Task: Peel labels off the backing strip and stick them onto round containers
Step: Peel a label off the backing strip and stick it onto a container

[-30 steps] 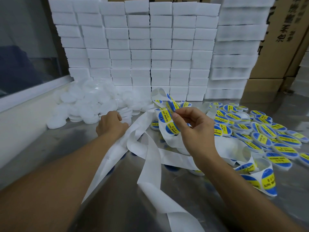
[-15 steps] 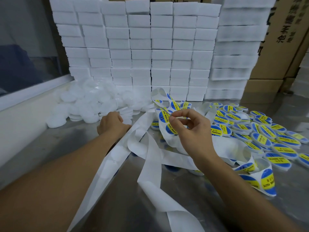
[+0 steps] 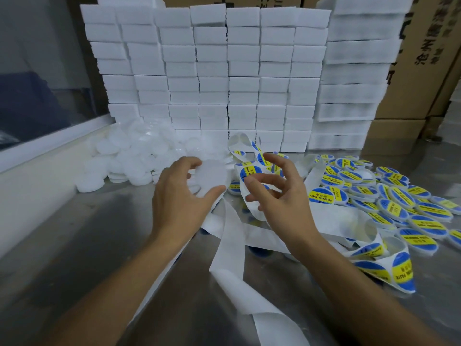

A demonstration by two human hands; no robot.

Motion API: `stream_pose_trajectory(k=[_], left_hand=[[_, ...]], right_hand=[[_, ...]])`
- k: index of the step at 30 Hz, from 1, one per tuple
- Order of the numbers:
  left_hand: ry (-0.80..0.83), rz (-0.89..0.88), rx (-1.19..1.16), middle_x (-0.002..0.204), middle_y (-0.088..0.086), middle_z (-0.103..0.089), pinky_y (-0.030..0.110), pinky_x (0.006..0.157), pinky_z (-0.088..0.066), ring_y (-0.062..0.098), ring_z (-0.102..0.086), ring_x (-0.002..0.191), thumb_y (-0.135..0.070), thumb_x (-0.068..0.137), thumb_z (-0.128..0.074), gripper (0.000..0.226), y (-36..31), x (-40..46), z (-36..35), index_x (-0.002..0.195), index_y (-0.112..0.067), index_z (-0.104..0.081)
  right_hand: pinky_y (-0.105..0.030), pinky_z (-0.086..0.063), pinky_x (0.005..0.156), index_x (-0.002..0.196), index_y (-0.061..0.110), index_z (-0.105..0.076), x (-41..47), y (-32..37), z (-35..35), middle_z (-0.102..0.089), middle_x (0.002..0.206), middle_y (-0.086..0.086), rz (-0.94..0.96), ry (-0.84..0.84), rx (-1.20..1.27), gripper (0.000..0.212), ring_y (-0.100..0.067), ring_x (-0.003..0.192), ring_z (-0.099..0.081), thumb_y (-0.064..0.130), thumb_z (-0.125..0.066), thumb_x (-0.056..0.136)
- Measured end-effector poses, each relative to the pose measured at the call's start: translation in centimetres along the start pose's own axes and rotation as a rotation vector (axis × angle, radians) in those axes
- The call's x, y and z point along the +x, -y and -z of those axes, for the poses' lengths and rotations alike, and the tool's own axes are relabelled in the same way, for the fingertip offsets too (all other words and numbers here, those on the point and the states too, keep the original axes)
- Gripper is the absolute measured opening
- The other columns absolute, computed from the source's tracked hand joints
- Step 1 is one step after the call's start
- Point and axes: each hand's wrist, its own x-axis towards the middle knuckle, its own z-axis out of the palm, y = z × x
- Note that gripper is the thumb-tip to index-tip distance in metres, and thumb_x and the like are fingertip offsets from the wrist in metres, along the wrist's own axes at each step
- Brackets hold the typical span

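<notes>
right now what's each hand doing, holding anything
Left hand: holds a plain white round container between thumb and fingers.
Right hand: pinches a peeled blue and yellow label at thumb and fingertip.

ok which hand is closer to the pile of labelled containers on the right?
Right. The right hand is raised just left of the labelled containers, a label at its fingertips. The left hand is further left, holding a plain white container.
</notes>
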Motion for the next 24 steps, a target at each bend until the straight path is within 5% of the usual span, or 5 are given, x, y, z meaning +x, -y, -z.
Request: stream_pose_trajectory(k=[5, 9, 13, 18, 24], left_hand=[[-0.076, -0.256, 0.011, 0.103, 0.001, -0.069, 0.032, 0.077, -0.051, 0.021, -0.062, 0.092, -0.036, 0.066, -0.088, 0.053, -2.0, -2.0, 0.2, 0.108, -0.013, -0.066], [-0.011, -0.272, -0.012, 0.104, 0.003, -0.069, 0.033, 0.079, -0.054, 0.02, -0.062, 0.093, -0.032, 0.067, -0.088, 0.052, -2.9, -3.2, 0.5, 0.109, -0.009, -0.066], [0.105, 0.087, -0.314, 0.098, -0.019, -0.066, 0.014, 0.068, -0.053, 0.003, -0.065, 0.083, -0.027, 0.066, -0.088, 0.047, -3.8, -3.3, 0.9, 0.105, -0.026, -0.061], [0.207, 0.75, -0.982, 0.093, 0.01, -0.076, 0.025, 0.053, -0.053, 0.022, -0.073, 0.08, -0.011, 0.071, -0.079, 0.032, -3.2, -2.5, 1.1, 0.101, -0.012, -0.068], [0.338, 0.832, -1.205, 0.092, 0.014, -0.076, 0.025, 0.062, -0.057, 0.021, -0.074, 0.08, -0.009, 0.065, -0.073, 0.04, -2.6, -2.6, 0.8, 0.104, -0.002, -0.068]], right_hand=[[-0.017, -0.051, 0.064, 0.125, 0.037, -0.05, -0.2, -0.2, -0.2, -0.075, 0.086, -0.001, -0.015, 0.08, 0.066, 0.055, -0.013, 0.071, -0.071, 0.018, -0.078, 0.082], [-0.026, -0.056, 0.064, 0.121, 0.034, -0.053, -0.2, -0.3, -0.2, -0.07, 0.079, -0.014, 0.007, 0.087, 0.089, 0.055, -0.016, 0.065, -0.069, 0.007, -0.079, 0.081], [-0.022, -0.053, 0.062, 0.12, 0.031, -0.053, -0.1, -0.1, -0.1, -0.071, 0.082, -0.02, 0.018, 0.069, 0.077, 0.053, -0.016, 0.063, -0.068, 0.005, -0.078, 0.081], [-0.018, -0.05, 0.058, 0.12, 0.027, -0.053, -0.1, -0.1, 0.0, -0.073, 0.077, -0.013, 0.022, 0.075, 0.078, 0.051, -0.013, 0.061, -0.069, 0.003, -0.077, 0.082], [-0.02, -0.052, 0.059, 0.118, 0.027, -0.054, -0.1, -0.2, -0.2, -0.075, 0.079, -0.011, 0.016, 0.077, 0.066, 0.047, -0.012, 0.063, -0.07, 0.006, -0.077, 0.082]])
